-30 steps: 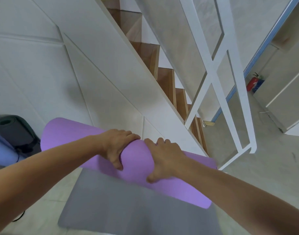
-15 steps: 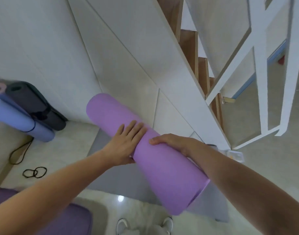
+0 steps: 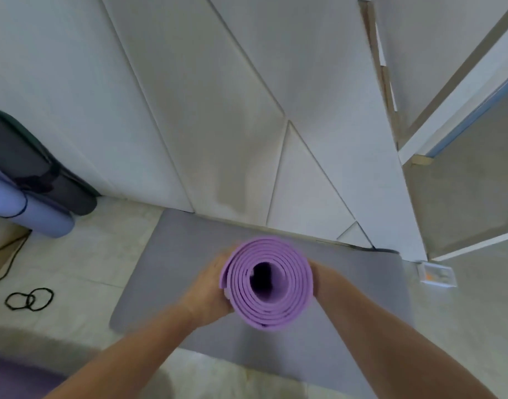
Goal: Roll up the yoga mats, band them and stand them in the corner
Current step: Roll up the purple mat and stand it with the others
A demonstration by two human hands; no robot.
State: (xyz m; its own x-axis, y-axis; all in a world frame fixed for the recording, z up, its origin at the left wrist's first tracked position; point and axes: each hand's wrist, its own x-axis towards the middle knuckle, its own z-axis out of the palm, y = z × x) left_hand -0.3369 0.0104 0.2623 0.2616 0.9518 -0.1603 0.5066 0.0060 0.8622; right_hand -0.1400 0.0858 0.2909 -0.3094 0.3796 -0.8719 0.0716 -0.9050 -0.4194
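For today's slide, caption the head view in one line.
Both hands hold a rolled purple mat end-on above a flat grey mat; black bands lie nearby.

Home: panelled under-stair wall (image 3: 218, 110)

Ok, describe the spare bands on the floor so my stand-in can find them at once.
Start at the white panelled wall and the banded rolled mats leaning in its left corner. On the pale floor tiles just in front of them lie the black elastic bands, linked thin loops, the only loose rings there.
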